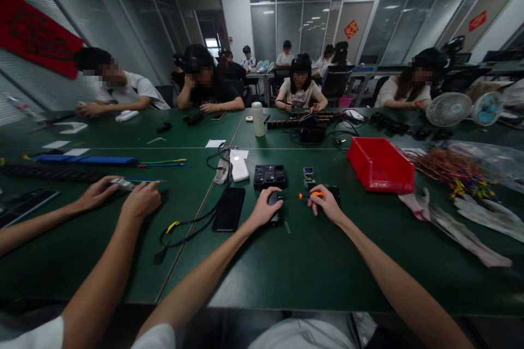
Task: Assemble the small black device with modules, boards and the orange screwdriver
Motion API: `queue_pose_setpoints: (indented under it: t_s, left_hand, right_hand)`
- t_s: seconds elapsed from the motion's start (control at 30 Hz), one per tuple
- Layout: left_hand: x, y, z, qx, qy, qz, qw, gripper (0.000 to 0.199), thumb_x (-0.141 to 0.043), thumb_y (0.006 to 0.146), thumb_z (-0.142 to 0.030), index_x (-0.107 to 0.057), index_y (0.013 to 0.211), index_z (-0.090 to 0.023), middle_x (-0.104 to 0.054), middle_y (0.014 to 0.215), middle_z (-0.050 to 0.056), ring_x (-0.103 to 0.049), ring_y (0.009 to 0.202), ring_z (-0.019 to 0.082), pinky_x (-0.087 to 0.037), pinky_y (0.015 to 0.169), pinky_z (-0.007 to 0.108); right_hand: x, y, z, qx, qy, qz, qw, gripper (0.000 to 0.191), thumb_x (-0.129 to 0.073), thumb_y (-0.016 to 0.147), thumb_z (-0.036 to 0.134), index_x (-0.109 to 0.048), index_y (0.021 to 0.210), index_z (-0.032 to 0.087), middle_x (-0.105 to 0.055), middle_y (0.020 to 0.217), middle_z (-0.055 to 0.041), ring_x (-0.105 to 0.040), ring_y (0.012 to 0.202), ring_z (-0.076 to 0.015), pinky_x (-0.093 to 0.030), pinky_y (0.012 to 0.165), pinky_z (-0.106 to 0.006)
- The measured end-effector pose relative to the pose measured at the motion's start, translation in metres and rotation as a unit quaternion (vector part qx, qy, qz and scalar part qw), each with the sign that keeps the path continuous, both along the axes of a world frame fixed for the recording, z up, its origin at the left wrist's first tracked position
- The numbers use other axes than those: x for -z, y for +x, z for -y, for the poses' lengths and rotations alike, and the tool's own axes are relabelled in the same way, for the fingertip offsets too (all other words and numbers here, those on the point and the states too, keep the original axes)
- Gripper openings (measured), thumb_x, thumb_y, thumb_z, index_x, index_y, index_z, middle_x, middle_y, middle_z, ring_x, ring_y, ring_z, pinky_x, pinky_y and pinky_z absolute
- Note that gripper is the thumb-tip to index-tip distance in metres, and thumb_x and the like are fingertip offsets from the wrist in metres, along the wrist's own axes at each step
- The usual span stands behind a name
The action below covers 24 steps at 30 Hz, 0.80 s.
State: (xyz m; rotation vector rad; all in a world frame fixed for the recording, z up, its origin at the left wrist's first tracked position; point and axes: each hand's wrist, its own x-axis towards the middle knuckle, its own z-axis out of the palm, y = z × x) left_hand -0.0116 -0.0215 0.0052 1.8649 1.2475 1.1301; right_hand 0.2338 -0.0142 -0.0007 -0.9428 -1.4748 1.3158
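My left hand (266, 208) is closed around a small black box-shaped part (275, 217) on the green table. In my right hand (327, 204) is a screwdriver with an orange handle (305, 195), held between the fingers. Its thin shaft points left toward the black part; whether the tip touches it I cannot tell. Just beyond my left hand sits a black block with several sections (269, 176). A small circuit board (308, 176) lies beyond my right hand, and a dark flat piece (336, 194) is partly hidden behind that hand.
A red bin (380, 166), white gloves (462, 229) and copper-coloured wires (458, 166) lie to the right. Left are a black phone (228, 210), a white power bank (239, 166) and a black cable (192, 222). A co-worker's hands (141, 199) work at far left; others sit opposite.
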Motion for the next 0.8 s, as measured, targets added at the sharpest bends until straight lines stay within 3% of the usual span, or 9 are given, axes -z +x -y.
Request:
queue_pose_setpoints:
  t_s: [0.2,0.37,0.57,0.8]
  left_hand:
    - [-0.0004,0.0003,-0.0006,-0.005,-0.002,-0.001,1.0,0.031,-0.058,0.074,-0.023,-0.057,0.104,-0.025,-0.055,0.102,0.002,-0.051,0.096,0.018,-0.038,0.092,0.033]
    - [0.002,0.0007,-0.0019,-0.003,0.001,0.0,1.0,0.03,-0.058,0.074,-0.023,-0.057,0.104,-0.025,-0.055,0.102,0.002,-0.051,0.097,0.018,-0.037,0.092,0.033]
    - [0.0021,0.0006,-0.0016,-0.005,-0.004,-0.004,1.0,0.031,-0.057,0.074,-0.023,-0.057,0.104,-0.025,-0.055,0.103,0.002,-0.051,0.097,0.018,-0.037,0.092,0.033]
    - [0.001,-0.0002,-0.0013,-0.004,-0.003,-0.001,1.0,0.03,-0.057,0.074,-0.023,-0.057,0.104,-0.025,-0.055,0.103,0.002,-0.051,0.098,0.018,-0.037,0.092,0.033]
  right_hand:
    - [0.002,0.0002,0.0,0.009,-0.007,0.024,1.0,0.025,-0.049,0.082,0.04,-0.044,0.093,0.018,-0.059,0.054,0.0025,-0.048,0.032,-0.0097,-0.031,0.032,-0.018]
    - [0.0028,0.0002,-0.001,0.006,0.008,0.005,1.0,0.022,-0.051,0.079,0.031,-0.041,0.096,0.02,-0.062,0.062,0.0026,-0.049,0.036,-0.0089,-0.034,0.035,-0.018]
    - [0.0012,0.0015,0.0007,0.024,0.006,0.032,0.999,0.018,-0.048,0.077,0.027,-0.043,0.094,0.02,-0.058,0.052,0.0056,-0.032,0.029,-0.0052,-0.017,0.03,-0.015]
    - [0.0021,0.0006,-0.0009,0.03,-0.006,0.044,0.999,0.015,-0.046,0.08,0.032,-0.045,0.087,0.019,-0.05,0.038,0.0076,-0.029,0.026,-0.0059,-0.015,0.031,-0.016]
